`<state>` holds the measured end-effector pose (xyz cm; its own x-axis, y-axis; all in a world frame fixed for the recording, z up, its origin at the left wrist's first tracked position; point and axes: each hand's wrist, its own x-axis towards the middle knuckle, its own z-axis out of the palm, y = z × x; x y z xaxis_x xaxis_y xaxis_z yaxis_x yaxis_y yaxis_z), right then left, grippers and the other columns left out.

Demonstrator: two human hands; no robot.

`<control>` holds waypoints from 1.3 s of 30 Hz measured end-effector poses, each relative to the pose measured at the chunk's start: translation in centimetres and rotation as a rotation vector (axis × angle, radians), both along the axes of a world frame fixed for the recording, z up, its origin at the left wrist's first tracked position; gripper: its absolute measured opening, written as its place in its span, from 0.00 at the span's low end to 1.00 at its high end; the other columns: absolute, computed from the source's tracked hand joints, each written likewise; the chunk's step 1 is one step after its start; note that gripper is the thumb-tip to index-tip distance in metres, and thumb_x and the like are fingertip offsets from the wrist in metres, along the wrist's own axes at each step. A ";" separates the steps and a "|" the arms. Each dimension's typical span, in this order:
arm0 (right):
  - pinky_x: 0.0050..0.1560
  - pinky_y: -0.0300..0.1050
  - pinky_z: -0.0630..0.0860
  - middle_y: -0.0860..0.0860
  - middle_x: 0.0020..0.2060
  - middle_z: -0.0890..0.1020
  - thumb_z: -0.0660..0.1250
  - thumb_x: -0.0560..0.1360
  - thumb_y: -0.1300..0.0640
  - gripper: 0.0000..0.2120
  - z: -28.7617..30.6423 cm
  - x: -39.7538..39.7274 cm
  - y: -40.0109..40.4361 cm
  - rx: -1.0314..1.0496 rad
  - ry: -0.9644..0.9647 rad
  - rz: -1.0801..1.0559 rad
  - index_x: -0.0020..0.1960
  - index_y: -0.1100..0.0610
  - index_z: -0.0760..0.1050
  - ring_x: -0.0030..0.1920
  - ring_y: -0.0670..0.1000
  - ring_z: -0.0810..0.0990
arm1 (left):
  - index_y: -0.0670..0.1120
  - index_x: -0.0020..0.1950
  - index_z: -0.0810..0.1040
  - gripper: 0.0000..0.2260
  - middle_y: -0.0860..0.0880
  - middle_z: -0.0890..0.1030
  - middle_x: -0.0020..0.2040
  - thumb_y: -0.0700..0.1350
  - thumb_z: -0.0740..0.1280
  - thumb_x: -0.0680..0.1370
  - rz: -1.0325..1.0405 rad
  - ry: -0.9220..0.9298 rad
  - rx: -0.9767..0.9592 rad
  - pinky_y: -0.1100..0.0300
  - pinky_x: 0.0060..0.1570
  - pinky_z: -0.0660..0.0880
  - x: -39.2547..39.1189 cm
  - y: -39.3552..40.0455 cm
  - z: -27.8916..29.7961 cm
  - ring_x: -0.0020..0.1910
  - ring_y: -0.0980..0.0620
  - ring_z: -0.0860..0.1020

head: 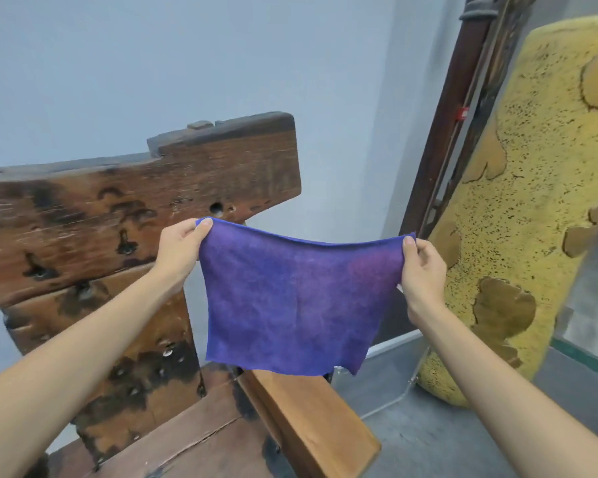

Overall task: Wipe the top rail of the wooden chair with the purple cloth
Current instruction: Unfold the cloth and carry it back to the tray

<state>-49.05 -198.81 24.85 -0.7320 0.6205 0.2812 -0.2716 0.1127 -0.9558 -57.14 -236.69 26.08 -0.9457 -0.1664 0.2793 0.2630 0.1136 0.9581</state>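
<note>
A: Purple cloth point(292, 301), status? Start at the hands.

B: Left hand point(180, 251) pinches the cloth's upper left corner between thumb and fingers. Right hand point(422, 270) pinches the upper right corner likewise. Cloth hangs spread flat between them at frame centre, top edge sagging slightly, lower edge loose in the air.

A: Position relative to the chair?

B: Wooden chair point(145, 305) fills the 9 o'clock side. Its top rail point(142, 188), a thick dark-stained plank with holes and black marks, lies from 9 to 11 o'clock of the cloth. Left hand is in front of the rail's lower edge; whether it touches cannot be told. Cloth itself hangs just right of the rail's end, covering part of the chair's side piece at 6 o'clock.

A: Surroundings?

B: Tall yellow speckled vase point(518, 219) at 3 o'clock, near the right hand. Dark carved wooden frame point(463, 108) leans at 1 o'clock, between vase and pale wall point(152, 63). Grey floor point(428, 426) at 5 o'clock.

A: Any writing?

B: Small red tag point(462, 113) on the frame; text too small to read.
</note>
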 end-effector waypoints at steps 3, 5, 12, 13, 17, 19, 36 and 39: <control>0.36 0.35 0.75 0.39 0.31 0.83 0.65 0.84 0.53 0.08 -0.9 1.0 6.0 -0.006 -0.018 -0.051 0.48 0.50 0.80 0.34 0.40 0.78 | 0.45 0.46 0.86 0.11 0.50 0.80 0.39 0.50 0.68 0.80 -0.031 -0.005 -0.019 0.54 0.41 0.69 -1.3 6.6 -0.6 0.39 0.51 0.73; 0.34 0.30 0.75 0.36 0.30 0.84 0.65 0.84 0.55 0.06 -1.5 1.9 10.1 -0.019 -0.041 -0.072 0.51 0.50 0.80 0.31 0.36 0.78 | 0.44 0.45 0.85 0.11 0.51 0.79 0.38 0.49 0.67 0.81 -0.061 0.009 -0.043 0.58 0.39 0.68 -2.1 11.3 -1.0 0.38 0.54 0.72; 0.32 0.32 0.73 0.38 0.29 0.83 0.65 0.84 0.53 0.05 -4.2 5.5 24.5 -0.014 -0.096 -0.197 0.52 0.51 0.79 0.29 0.36 0.76 | 0.45 0.40 0.84 0.11 0.54 0.82 0.35 0.46 0.68 0.80 -0.227 -0.034 -0.055 0.65 0.34 0.74 -3.2 28.1 -2.6 0.33 0.58 0.77; 0.30 0.31 0.71 0.38 0.28 0.82 0.65 0.84 0.54 0.05 -4.7 6.8 28.0 -0.026 -0.094 -0.239 0.51 0.51 0.79 0.27 0.36 0.74 | 0.43 0.41 0.83 0.11 0.50 0.82 0.37 0.46 0.67 0.80 -0.275 -0.037 -0.069 0.61 0.36 0.74 -3.3 32.4 -3.1 0.35 0.55 0.77; 0.34 0.33 0.74 0.40 0.30 0.83 0.65 0.84 0.53 0.05 -5.9 9.2 33.5 -0.032 -0.129 -0.304 0.55 0.54 0.79 0.30 0.36 0.77 | 0.40 0.45 0.83 0.11 0.48 0.82 0.40 0.46 0.67 0.80 -0.332 -0.032 -0.064 0.57 0.41 0.74 -2.8 38.9 -3.7 0.38 0.52 0.78; 0.40 0.37 0.76 0.42 0.33 0.83 0.65 0.84 0.54 0.05 -6.3 11.1 37.3 -0.018 -0.134 -0.363 0.55 0.55 0.79 0.32 0.36 0.78 | 0.40 0.45 0.82 0.11 0.49 0.81 0.39 0.47 0.66 0.81 -0.381 -0.034 -0.097 0.57 0.39 0.73 -2.6 43.7 -4.4 0.37 0.53 0.76; 0.44 0.54 0.77 0.53 0.39 0.83 0.66 0.81 0.49 0.07 -10.6 18.5 66.8 -0.058 -0.212 -0.819 0.48 0.49 0.79 0.38 0.53 0.79 | 0.50 0.47 0.84 0.08 0.46 0.83 0.38 0.51 0.67 0.80 -0.670 0.115 -0.234 0.54 0.39 0.75 -5.8 82.8 -9.3 0.32 0.49 0.76; 0.49 0.58 0.79 0.53 0.42 0.84 0.65 0.83 0.54 0.06 -11.0 18.1 72.9 -0.073 -0.238 -0.866 0.50 0.53 0.79 0.41 0.53 0.80 | 0.53 0.42 0.81 0.07 0.52 0.77 0.24 0.49 0.66 0.80 -0.715 0.071 -0.205 0.61 0.28 0.74 -7.7 90.2 -10.0 0.22 0.53 0.74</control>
<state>-30.97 -125.96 13.84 -0.0338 0.9922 0.1201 0.0858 0.1226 -0.9887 -64.85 -146.52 16.05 -0.7820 0.5445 0.3033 0.4004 0.0660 0.9140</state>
